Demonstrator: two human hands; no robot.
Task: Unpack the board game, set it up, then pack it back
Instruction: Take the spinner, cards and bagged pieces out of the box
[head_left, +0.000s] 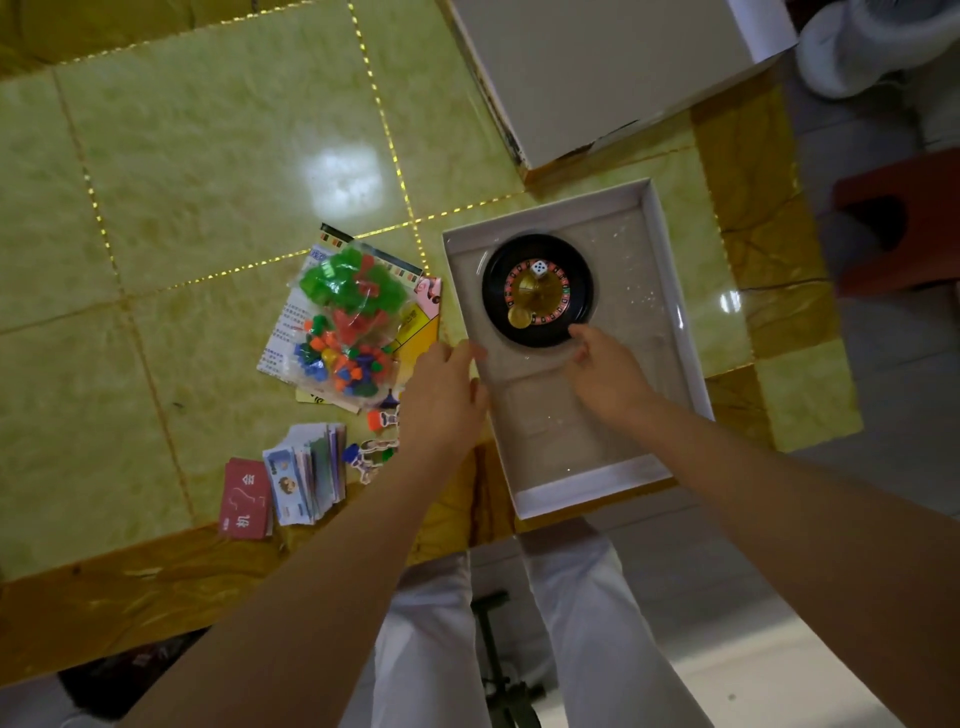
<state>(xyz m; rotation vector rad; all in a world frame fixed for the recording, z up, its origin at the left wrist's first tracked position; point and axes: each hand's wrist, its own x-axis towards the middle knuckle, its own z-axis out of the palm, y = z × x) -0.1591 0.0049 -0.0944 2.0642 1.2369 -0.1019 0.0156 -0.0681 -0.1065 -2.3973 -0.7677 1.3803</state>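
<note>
A white box bottom (675, 312) lies on the table at the right. Inside it, at the far end, sits a black roulette wheel (540, 312) with a white die (539, 268) on top. My left hand (444, 395) lies against the box's left wall with relaxed fingers. My right hand (605, 374) is inside the box, and its loosely bent fingertips touch the wheel's near right rim. A clear bag of green, red and mixed coloured pieces (348, 322) lies on a folded board and sheets to the left.
The grey upturned box lid (597, 78) lies at the far right of the green tiled table (208, 182). Red cards (245, 499), a stack of paper money (306, 478) and cardboard figures (371, 447) lie near the front edge. A red stool (904, 223) stands at the right.
</note>
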